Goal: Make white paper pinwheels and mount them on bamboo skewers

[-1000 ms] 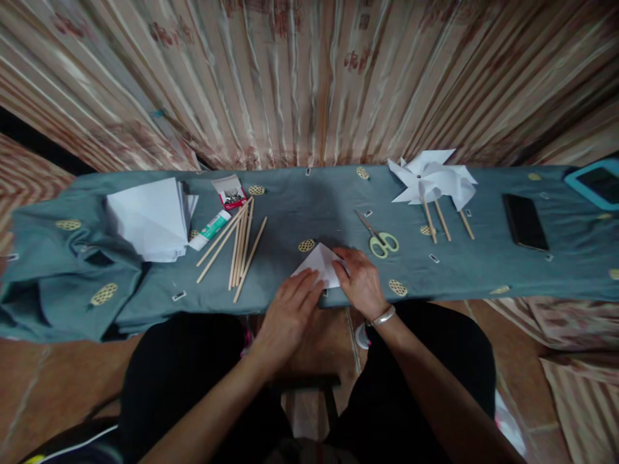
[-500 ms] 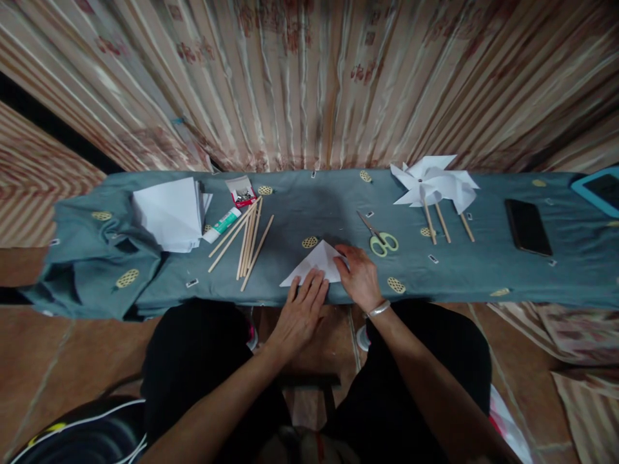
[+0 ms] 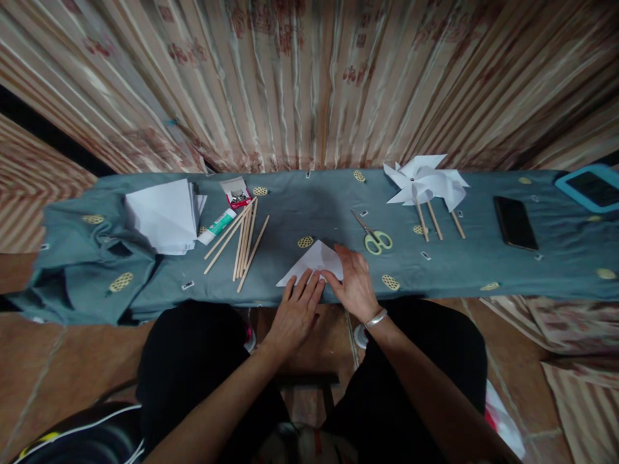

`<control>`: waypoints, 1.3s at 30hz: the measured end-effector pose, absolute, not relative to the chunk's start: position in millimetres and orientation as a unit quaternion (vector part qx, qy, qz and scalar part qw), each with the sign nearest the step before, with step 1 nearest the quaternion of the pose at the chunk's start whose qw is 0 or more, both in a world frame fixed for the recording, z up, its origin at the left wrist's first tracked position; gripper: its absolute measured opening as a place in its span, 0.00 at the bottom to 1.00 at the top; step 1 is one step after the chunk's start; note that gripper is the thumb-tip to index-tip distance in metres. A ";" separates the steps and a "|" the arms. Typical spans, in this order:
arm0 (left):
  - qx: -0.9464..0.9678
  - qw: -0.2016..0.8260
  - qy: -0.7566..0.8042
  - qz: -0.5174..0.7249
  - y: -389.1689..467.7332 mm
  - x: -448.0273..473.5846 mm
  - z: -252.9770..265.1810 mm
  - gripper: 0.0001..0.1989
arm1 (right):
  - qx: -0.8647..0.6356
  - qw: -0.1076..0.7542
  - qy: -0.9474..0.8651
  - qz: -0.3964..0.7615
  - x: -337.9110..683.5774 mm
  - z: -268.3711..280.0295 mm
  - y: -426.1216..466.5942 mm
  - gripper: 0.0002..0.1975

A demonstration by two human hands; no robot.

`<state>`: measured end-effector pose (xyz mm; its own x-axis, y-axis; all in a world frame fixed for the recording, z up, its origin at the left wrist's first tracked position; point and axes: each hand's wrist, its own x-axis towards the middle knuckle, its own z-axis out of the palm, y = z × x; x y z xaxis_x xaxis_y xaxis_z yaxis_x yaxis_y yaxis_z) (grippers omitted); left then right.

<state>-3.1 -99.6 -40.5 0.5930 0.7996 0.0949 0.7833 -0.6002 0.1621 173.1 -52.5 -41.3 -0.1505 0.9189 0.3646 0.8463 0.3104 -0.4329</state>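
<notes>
A white sheet of paper (image 3: 316, 256), folded into a triangle, lies near the front edge of the cloth-covered table. Flat on its lower edge rest the stretched fingers of my left hand (image 3: 300, 303). My right hand (image 3: 355, 280), with a silver bangle at the wrist, presses the triangle's right side, thumb spread from the fingers along the lower edge. Part of the fold is hidden under both hands. Just right of them are green-handled scissors (image 3: 376, 240), blades slightly apart. Several wooden sticks (image 3: 245, 238) lie to the left.
Left on the cloth (image 3: 333, 200) sit a paper stack (image 3: 162, 216), a glue stick (image 3: 220, 224) and a small red-white box (image 3: 236, 193) of metal pieces. Rightward are paper pinwheels (image 3: 425, 180) on sticks, a black phone (image 3: 515, 222) and a blue-framed device (image 3: 592, 187). A curtain (image 3: 300, 84) hangs behind.
My right thumb has slid down and left along the paper's lower edge, closer to my left hand. My left hand stays on the paper. The whole view has shifted slightly.
</notes>
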 end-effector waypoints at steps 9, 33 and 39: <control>0.883 0.015 0.454 0.115 -108.1 -49.5 -46.6 0.30 | -0.613 0.297 -0.730 0.055 208.8 -51.6 -65.6 0.26; 0.810 0.019 0.491 0.321 -102.2 -25.8 -14.3 0.37 | -0.609 0.432 -0.650 0.142 220.4 -18.1 -66.7 0.07; 0.902 -0.057 0.356 0.238 -88.0 31.3 32.1 0.26 | -0.544 0.388 -0.744 -0.009 210.6 0.4 -85.3 0.09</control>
<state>31.3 -88.0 32.1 0.6329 0.6158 0.4693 0.6699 -0.7394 0.0668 210.6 -85.3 0.4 -0.1071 0.8019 0.5878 0.8162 0.4086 -0.4086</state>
